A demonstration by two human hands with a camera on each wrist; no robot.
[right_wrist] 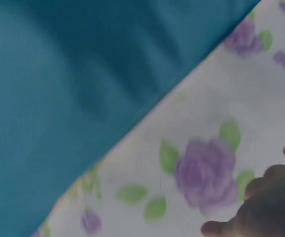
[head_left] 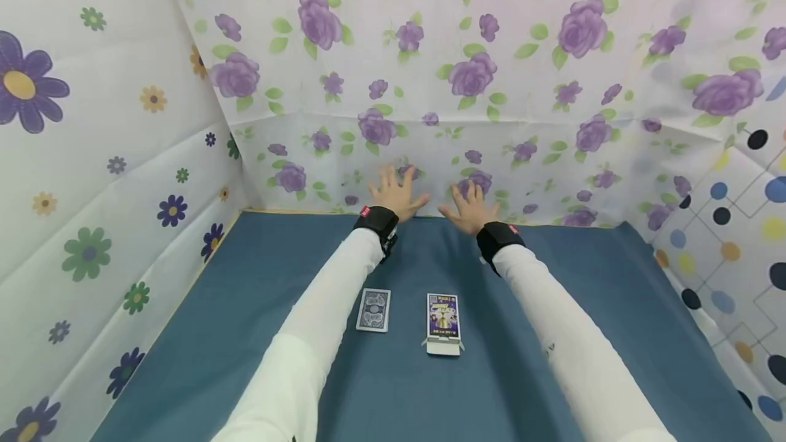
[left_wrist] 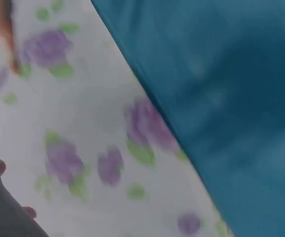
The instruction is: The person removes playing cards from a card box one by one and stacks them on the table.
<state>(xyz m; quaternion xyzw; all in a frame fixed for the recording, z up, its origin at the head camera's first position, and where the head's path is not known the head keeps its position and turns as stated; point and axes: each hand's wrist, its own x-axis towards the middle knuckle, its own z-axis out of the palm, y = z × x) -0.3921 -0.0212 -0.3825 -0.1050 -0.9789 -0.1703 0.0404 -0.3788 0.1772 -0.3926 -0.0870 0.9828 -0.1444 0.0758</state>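
Both hands reach out over the far edge of the table, fingers spread, with nothing held. In the head view the left hand [head_left: 395, 195] is left of centre, its thumb toward the other hand. The right hand [head_left: 471, 210] is a little to the right, with a gap between the two. Nearer the body, a deck of playing cards [head_left: 373, 310] lies back up beneath the left forearm. To its right lies a purple and yellow card box [head_left: 443, 319], its flap open toward the person. Each wrist view catches part of its hand at the frame's edge.
A dark blue cloth [head_left: 276, 278] covers the table. White sheeting with purple roses [head_left: 473, 77] hangs along the back edge. Flowered sheeting [head_left: 86, 254] stands at the left, and dotted sheeting [head_left: 724, 271] at the right.
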